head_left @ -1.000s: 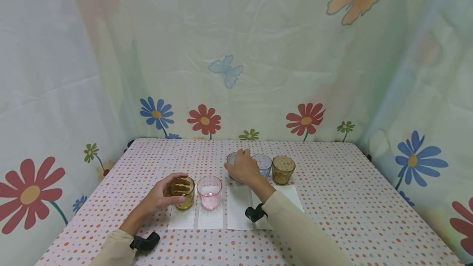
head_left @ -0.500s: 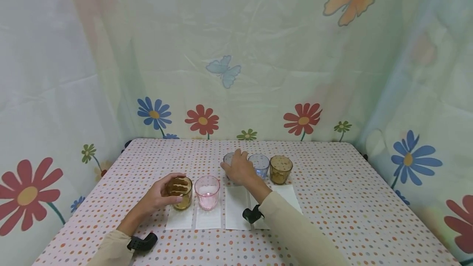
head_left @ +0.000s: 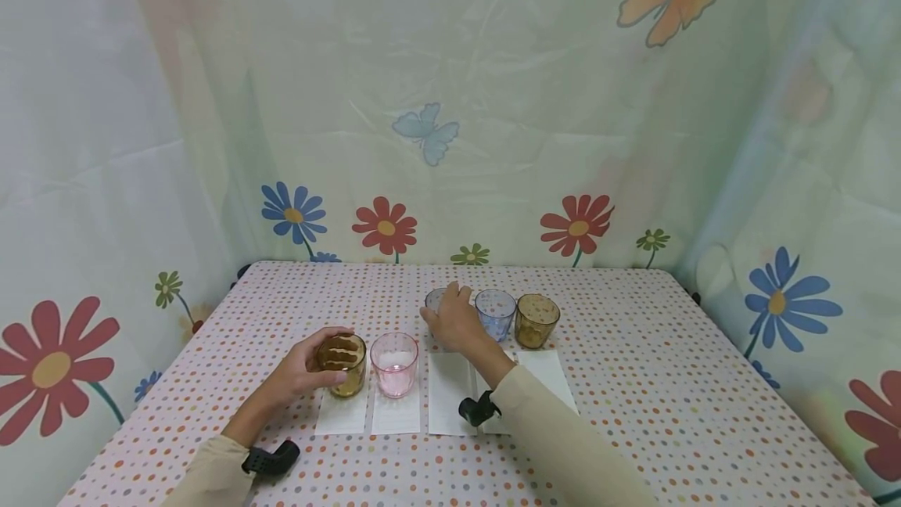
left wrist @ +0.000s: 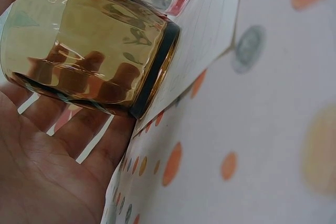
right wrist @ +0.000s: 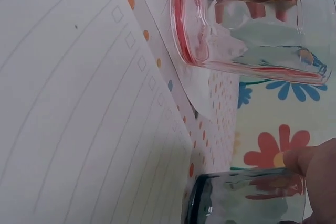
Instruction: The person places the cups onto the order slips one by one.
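Observation:
My left hand [head_left: 303, 370] curls round an amber glass tumbler [head_left: 342, 366], with its fingers visible through the glass and the thumb in front. In the left wrist view, that amber tumbler [left wrist: 89, 51] stands upright on lined paper. Farther back, my right hand [head_left: 461, 323] grips a grey-blue glass tumbler [head_left: 434, 300] and covers much of it. The right wrist view shows a fingertip at the rim of this grey-blue tumbler [right wrist: 257, 198]. A pink-tinted tumbler [head_left: 395, 366] stands between the hands, close beside the left amber one.
Right of my right hand stand a light blue tumbler [head_left: 496, 315] and another amber tumbler [head_left: 538, 321]. Strips of white lined paper [head_left: 450, 397] lie in front of and under the glasses. A dotted cloth covers the table [head_left: 669, 413]; a flowered curtain [head_left: 493, 139] surrounds it.
Both hands keep their hold and stay almost in place. The light blue tumbler and the right amber tumbler sit very slightly farther right of my right hand. The head view has shifted a little.

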Action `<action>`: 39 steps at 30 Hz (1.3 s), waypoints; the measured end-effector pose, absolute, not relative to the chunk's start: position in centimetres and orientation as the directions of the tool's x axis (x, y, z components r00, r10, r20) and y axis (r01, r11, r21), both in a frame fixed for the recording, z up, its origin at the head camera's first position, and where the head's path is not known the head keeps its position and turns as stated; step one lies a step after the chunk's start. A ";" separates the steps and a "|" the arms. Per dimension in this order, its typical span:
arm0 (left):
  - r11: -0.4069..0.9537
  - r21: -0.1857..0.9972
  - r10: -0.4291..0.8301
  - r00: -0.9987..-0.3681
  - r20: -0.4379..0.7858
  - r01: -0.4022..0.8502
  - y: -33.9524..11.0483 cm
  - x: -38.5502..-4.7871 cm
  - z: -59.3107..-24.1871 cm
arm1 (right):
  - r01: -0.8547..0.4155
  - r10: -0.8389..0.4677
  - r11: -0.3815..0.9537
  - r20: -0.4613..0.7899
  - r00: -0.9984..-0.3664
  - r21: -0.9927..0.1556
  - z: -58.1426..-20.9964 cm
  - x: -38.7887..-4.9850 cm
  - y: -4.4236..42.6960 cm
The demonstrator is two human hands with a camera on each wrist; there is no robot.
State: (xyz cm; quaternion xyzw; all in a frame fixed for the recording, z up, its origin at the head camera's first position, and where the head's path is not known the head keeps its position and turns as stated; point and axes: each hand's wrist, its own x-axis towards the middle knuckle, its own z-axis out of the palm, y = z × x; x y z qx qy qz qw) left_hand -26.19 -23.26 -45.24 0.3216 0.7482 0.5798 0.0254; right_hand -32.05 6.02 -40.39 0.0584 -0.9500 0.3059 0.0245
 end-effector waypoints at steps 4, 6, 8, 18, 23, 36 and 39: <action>0.121 0.882 0.510 -0.791 0.338 0.455 -23.3 -26.2 -45.3 | -0.165 -0.108 0.782 0.129 -0.986 -0.602 -40.6 -32.1 6.2; 0.116 0.881 0.513 -0.787 0.342 0.459 -23.3 -26.2 -45.3 | -0.172 -0.107 0.772 0.142 -0.984 -0.612 -40.7 -32.1 6.2; 0.110 0.882 0.515 -0.785 0.344 0.459 -23.3 -26.2 -45.3 | -0.172 -0.101 0.762 0.148 -0.984 -0.625 -40.8 -32.3 6.3; 0.117 0.892 0.505 -0.799 0.325 0.437 -23.2 -26.3 -45.2 | -0.138 -0.053 0.707 0.143 -0.988 -0.693 -41.0 -32.9 6.3; 0.117 0.891 0.507 -0.798 0.326 0.439 -23.2 -26.1 -45.1 | -0.128 -0.036 0.696 0.143 -0.989 -0.707 -41.0 -32.9 6.3; 0.110 0.881 0.510 -0.787 0.347 0.460 -23.2 -26.3 -45.2 | -0.153 -0.080 0.689 0.135 -0.988 -0.709 -40.6 -33.0 6.4; 0.110 0.887 0.508 -0.792 0.337 0.448 -23.2 -26.3 -45.3 | -0.159 -0.097 0.696 0.127 -0.987 -0.700 -40.6 -33.0 6.3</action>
